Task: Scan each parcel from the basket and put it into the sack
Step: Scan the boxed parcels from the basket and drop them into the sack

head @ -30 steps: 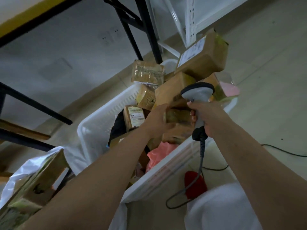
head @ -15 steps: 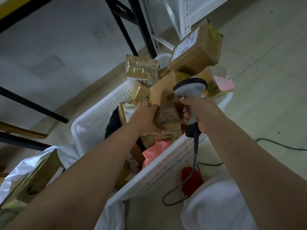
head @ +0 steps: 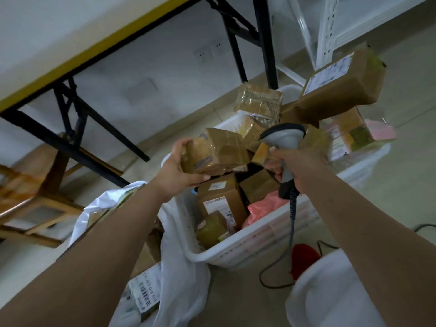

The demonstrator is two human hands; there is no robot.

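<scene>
Nearest, at the lower left: a white plastic sack with open mouth, labelled cardboard boxes inside, touching the near left corner of the basket. Beside it, a white slatted plastic basket on the floor, full of brown cardboard parcels and a pink plastic mailer. Near its front wall, a red object on the floor, kind not clear.

Above the basket's left edge: left hand, fingers curled round a brown taped cardboard parcel, lifted clear of the pile. Just beside it, right hand clenched on the handle of a grey handheld barcode scanner, coiled cable hanging down.

Farther: a large labelled brown box on top at the far corner. Behind, black table legs, white wall.
</scene>
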